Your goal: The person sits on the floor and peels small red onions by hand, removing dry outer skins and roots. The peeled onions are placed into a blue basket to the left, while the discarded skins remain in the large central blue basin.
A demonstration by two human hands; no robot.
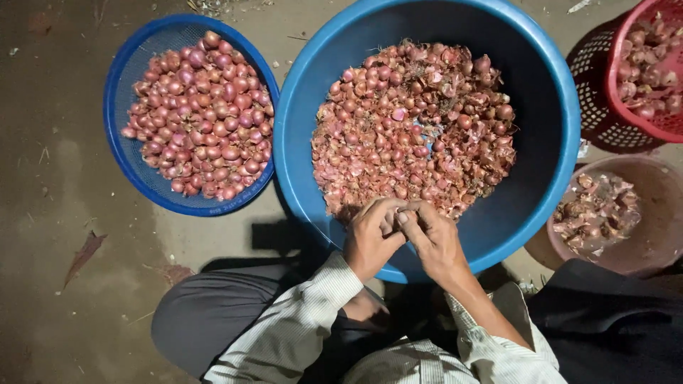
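The left hand [371, 238] and right hand [435, 238] are held together, fingertips pinched on a small shallot [393, 222] mostly hidden between them, at 6 o'clock over the big blue tub [548, 107] of shallots. A blue basket [117, 99] of peeled ones is seen at 10 o'clock, a red basket [619, 78] at 2, a brown bowl [658, 235] of skins at 4.

Bright overhead light on centre, dim corners, hard shadows, sharp focus, perhaps slight edge distortion
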